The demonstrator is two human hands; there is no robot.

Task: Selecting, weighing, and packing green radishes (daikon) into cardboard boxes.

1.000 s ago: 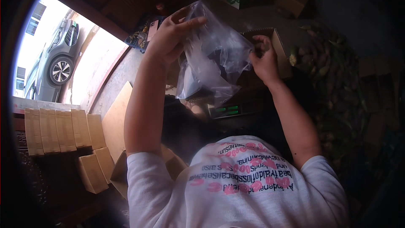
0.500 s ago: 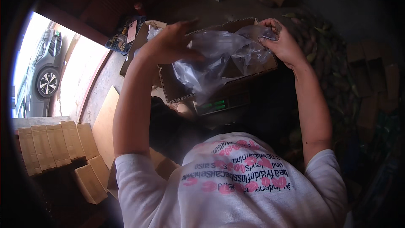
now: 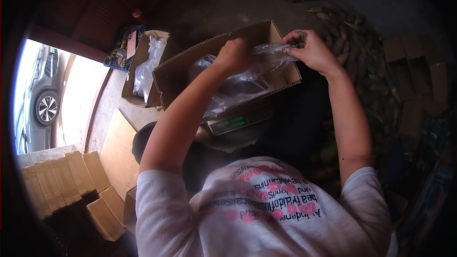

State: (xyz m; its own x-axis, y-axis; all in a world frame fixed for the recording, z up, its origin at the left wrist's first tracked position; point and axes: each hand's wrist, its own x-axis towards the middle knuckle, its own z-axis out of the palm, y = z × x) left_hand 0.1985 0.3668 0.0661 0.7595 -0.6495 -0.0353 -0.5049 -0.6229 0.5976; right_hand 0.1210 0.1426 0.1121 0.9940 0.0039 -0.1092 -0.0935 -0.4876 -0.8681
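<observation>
Bag [image 3: 238, 78], centre of frame: clear, with whitish highlights. Box [image 3: 204, 50] around it: plain brown. Film [image 3: 150, 62], left of centre: milky white. Scale [image 3: 240, 121], below the box: grey, with a lit green display. Shirt [image 3: 166, 209], lower centre: white, printed with pink blotches and black lettering. Phone [image 3: 131, 44], upper left: pink. Car [image 3: 40, 90], left edge: grey. Board [image 3: 119, 143], lower left: pale tan. Heap [image 3: 357, 52], right: dull purplish brown, streaked green.

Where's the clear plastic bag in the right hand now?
Upper centre of the head view: the clear plastic bag is mostly inside the open cardboard box, its right end in the right hand, the left hand near its middle.
</observation>
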